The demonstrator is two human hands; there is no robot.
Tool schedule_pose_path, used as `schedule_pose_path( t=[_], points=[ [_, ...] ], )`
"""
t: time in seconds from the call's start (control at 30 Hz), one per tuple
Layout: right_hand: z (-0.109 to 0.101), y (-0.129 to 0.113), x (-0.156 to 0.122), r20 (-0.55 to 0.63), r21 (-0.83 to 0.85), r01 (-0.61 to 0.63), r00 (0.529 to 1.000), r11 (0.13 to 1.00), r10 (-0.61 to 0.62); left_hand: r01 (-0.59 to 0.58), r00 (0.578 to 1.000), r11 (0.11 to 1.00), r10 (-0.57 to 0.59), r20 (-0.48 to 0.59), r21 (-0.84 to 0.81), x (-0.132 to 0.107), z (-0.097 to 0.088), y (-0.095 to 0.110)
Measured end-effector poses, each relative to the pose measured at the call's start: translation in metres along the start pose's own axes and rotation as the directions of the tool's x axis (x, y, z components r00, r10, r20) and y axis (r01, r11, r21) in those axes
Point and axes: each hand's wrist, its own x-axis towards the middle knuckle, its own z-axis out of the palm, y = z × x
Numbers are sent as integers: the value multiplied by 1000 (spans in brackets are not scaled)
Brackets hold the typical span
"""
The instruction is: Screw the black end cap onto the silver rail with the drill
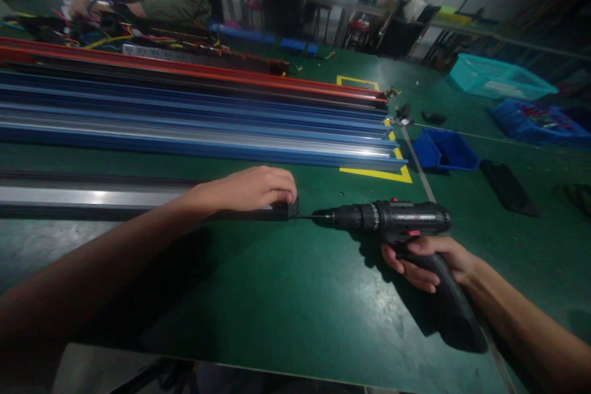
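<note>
My right hand (429,265) is wrapped round the handle of a black cordless drill (406,218), which points left. Its long thin bit meets a small black end piece (293,207) at the right end of a dark metal profile (111,197). Over that same end lies my left hand (258,189), fingers curled down and closed on the profile's end; the fingertips are partly hidden. The profile lies flat on the green table and has a bright silver strip along it.
Behind the profile lie several long blue profiles (207,135) and an orange one (231,71), beside yellow tape marks (378,173). Rightward are a blue bin (446,149), a dark flat object (508,186) and a turquoise basket (501,77). A co-worker's arm (157,6) is by wires at the back left.
</note>
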Motion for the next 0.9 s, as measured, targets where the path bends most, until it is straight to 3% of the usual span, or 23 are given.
schedule_pose_path(
  t=[0.47, 0.9],
  points=[
    [2, -2, -2, -57, -19, -36, 998, 999, 35, -5, 1000, 1000, 5, -13, -10, 0, 1, -2],
    [0, 0, -3, -18, -10, -11, 1000, 1000, 11, 21, 1000, 1000, -21, 9, -3, 0, -2, 1]
  ],
)
